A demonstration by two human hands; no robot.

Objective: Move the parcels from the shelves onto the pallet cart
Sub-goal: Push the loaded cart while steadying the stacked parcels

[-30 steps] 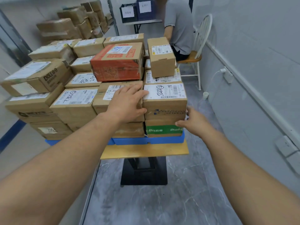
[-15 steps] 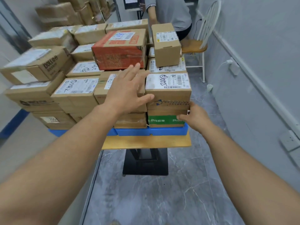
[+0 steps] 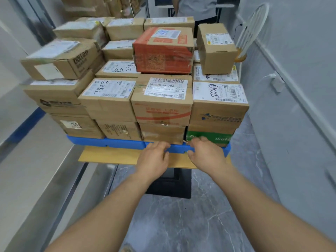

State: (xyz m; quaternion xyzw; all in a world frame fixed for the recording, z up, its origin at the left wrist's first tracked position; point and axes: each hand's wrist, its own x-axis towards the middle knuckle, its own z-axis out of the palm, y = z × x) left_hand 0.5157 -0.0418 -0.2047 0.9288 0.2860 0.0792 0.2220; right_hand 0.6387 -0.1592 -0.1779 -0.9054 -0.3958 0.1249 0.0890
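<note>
Several brown cardboard parcels are stacked in layers on a blue pallet [image 3: 109, 142], which lies on a wooden board [image 3: 109, 157] over a black base [image 3: 169, 184]. An orange-red box [image 3: 163, 51] and a small upright brown box [image 3: 216, 50] top the stack. A green box [image 3: 220, 138] sits at the bottom right corner. My left hand [image 3: 154, 158] and my right hand [image 3: 208, 155] are side by side at the pallet's front edge, fingers curled over the blue rim, the right fingertips against the green box.
A metal shelf edge [image 3: 54, 179] runs along my left. A grey wall with a socket [image 3: 276, 82] closes the right side. Behind the cart stand a person [image 3: 196, 8] and a white chair [image 3: 252, 30]. More parcels [image 3: 94, 6] are piled at the far left.
My left hand has come down off the top of the parcels to the pallet's front edge. My right hand has shifted from the stack's right side to the front edge beside it.
</note>
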